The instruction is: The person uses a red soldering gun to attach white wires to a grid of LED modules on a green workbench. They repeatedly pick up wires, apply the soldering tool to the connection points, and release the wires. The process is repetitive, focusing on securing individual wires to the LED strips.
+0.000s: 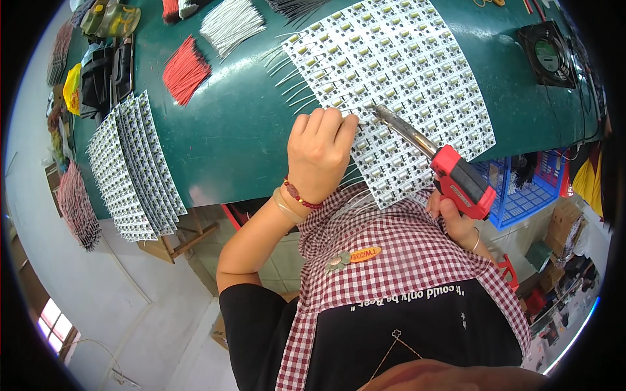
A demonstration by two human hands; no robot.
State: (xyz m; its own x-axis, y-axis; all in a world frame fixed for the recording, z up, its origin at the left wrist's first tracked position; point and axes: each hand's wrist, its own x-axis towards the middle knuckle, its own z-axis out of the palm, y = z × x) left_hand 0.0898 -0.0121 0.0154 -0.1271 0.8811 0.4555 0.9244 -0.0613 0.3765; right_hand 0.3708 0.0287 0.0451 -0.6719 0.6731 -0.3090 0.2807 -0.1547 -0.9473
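Note:
A large white panel of small circuit boards (pixel 450 85) lies on the green table, reaching over its front edge. Thin white wires (pixel 301 98) stick out along its left side. My left hand (pixel 321 153) is closed in a pinch at the panel's left part; its fingers hide what they hold. My right hand (pixel 456 225) grips a red and black soldering gun (pixel 460 182) from below, partly hidden behind it. The gun's metal tip points up and left, over the panel just right of my left fingers.
Red wires (pixel 186 70) and white wires (pixel 232 27) lie in bundles on the green table (pixel 228 124). More circuit board panels (pixel 134 169) overlap at the left. A black fan (pixel 548 54) stands at the right, above a blue basket (pixel 521 195). A checked apron (pixel 385 260) touches the panel's near edge.

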